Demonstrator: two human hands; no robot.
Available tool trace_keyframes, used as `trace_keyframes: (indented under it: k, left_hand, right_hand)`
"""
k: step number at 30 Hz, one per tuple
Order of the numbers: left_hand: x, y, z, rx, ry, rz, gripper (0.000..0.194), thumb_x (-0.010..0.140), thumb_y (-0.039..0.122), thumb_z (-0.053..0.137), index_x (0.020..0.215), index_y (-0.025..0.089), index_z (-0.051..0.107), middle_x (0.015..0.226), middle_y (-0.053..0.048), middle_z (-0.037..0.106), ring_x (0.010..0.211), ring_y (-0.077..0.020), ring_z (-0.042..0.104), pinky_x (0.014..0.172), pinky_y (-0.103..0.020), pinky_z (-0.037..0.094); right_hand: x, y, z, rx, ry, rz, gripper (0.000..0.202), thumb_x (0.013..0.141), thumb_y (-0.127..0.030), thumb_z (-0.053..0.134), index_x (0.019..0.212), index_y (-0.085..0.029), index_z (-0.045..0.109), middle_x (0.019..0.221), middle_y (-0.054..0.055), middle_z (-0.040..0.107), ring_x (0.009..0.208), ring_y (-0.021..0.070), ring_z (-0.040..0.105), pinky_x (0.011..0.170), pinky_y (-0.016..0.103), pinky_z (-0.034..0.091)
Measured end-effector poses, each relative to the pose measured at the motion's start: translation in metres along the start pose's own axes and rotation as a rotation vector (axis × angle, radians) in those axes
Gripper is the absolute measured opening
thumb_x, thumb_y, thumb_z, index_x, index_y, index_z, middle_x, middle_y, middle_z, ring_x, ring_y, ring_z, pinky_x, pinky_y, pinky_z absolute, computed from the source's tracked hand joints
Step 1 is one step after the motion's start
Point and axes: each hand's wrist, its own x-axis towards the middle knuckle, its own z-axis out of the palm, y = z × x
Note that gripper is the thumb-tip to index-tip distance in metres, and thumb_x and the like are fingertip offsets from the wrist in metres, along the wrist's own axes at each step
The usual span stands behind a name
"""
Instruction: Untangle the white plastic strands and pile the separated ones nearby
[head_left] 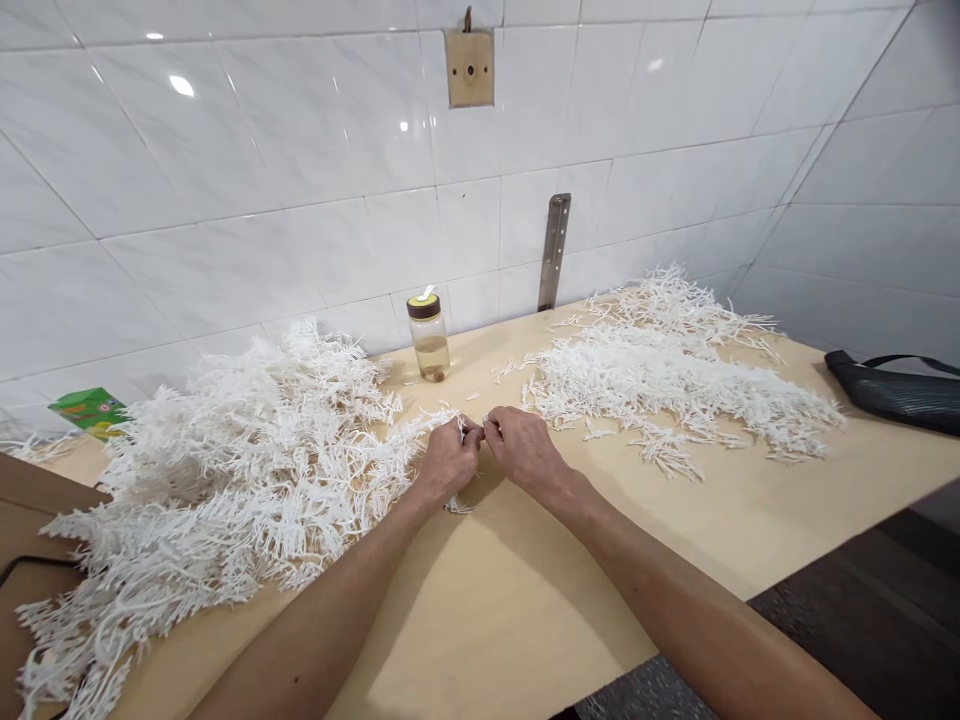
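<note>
Both hands meet over the middle of the wooden table (480,600), their fingertips almost touching. My left hand (450,458) is closed on a white branching strand that trails left towards a large tangled heap of white strands (270,460). My right hand (525,448) is closed in a pinch; whatever small piece lies between its fingertips is too small to make out. A second, flatter pile of white pieces (652,380) spreads to the right of my right hand. One small white piece (459,507) lies just below my left hand.
A lidded bottle (430,340) of yellowish liquid stands behind my hands. A metal strip (553,252) leans on the tiled wall. The green box (88,411) is at the left, the black bag (900,388) at the right, and a brown carton (37,560) at the left edge.
</note>
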Motion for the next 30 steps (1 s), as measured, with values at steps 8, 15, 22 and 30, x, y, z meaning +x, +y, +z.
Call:
trace_keyframes:
  k: [8, 15, 22, 30]
  left_hand:
    - [-0.001, -0.005, 0.002, -0.149, 0.025, -0.043, 0.016, 0.081, 0.025, 0.051, 0.072, 0.018, 0.061, 0.070, -0.002, 0.065, 0.068, -0.0161, 0.059, 0.066, -0.028, 0.043]
    - [-0.002, -0.007, 0.001, -0.066, 0.145, 0.039, 0.014, 0.083, 0.022, 0.052, 0.079, 0.018, 0.065, 0.075, -0.003, 0.068, 0.075, -0.0178, 0.062, 0.073, -0.029, 0.044]
    - [-0.005, -0.001, 0.001, -0.036, 0.112, 0.062, 0.016, 0.085, 0.023, 0.051, 0.076, 0.018, 0.063, 0.070, -0.002, 0.065, 0.071, -0.0175, 0.060, 0.072, -0.030, 0.045]
    - [-0.004, 0.001, 0.001, -0.159, 0.028, -0.005, 0.014, 0.082, 0.023, 0.051, 0.072, 0.018, 0.060, 0.065, 0.001, 0.060, 0.065, -0.0141, 0.055, 0.064, -0.026, 0.042]
  right_hand:
    - [0.006, 0.024, -0.012, 0.457, 0.021, 0.264, 0.021, 0.093, -0.023, 0.046, 0.090, -0.016, 0.065, 0.068, 0.003, 0.069, 0.058, 0.0150, 0.067, 0.058, 0.023, 0.049]
    - [-0.001, 0.011, -0.019, 0.742, -0.219, 0.222, 0.027, 0.086, -0.042, 0.060, 0.090, -0.017, 0.069, 0.061, 0.001, 0.067, 0.047, 0.0164, 0.067, 0.044, 0.022, 0.049]
    - [-0.001, 0.011, -0.015, 0.726, -0.123, 0.199, 0.019, 0.088, -0.034, 0.054, 0.084, -0.019, 0.066, 0.057, -0.002, 0.064, 0.046, 0.0146, 0.065, 0.049, 0.022, 0.050]
    - [0.006, 0.015, -0.003, 0.249, 0.103, 0.037, 0.020, 0.091, -0.022, 0.046, 0.081, -0.016, 0.062, 0.072, 0.005, 0.068, 0.067, 0.0161, 0.062, 0.068, 0.026, 0.043]
